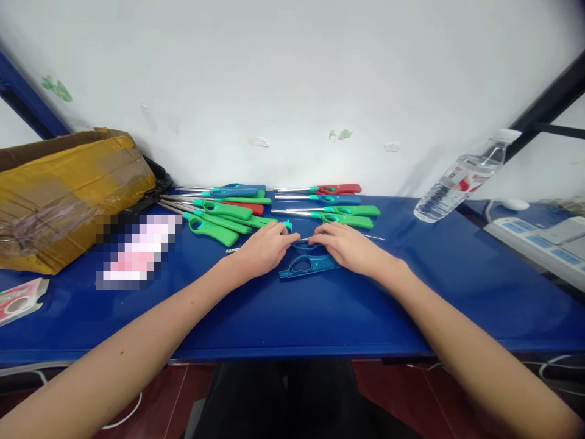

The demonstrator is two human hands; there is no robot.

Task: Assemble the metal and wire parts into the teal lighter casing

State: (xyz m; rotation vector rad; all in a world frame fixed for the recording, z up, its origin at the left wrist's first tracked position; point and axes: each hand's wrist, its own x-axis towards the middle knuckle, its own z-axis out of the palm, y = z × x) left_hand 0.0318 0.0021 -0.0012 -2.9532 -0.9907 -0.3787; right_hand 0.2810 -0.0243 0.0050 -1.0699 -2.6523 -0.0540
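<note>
My left hand (267, 249) and my right hand (350, 247) come close together over the table, fingers pinched. Between their fingertips runs a thin silvery wire (305, 239), which both appear to grip; a thin line of metal (373, 237) also shows past my right hand. Just below the fingertips is a blue lighter handle (307, 246), mostly covered by my hands. A metal tube end (232, 250) sticks out left of my left hand. Nearer me lies a blue handle half-shell (304, 266) with a finger loop, its right end under my right hand.
Several long-necked lighters (219, 231) in green, blue and red lie behind my left hand, more (347, 218) behind my right. A taped cardboard box (73, 195) stands left. A water bottle (461, 177) and a white power strip (543, 241) are right on the blue table (274, 329).
</note>
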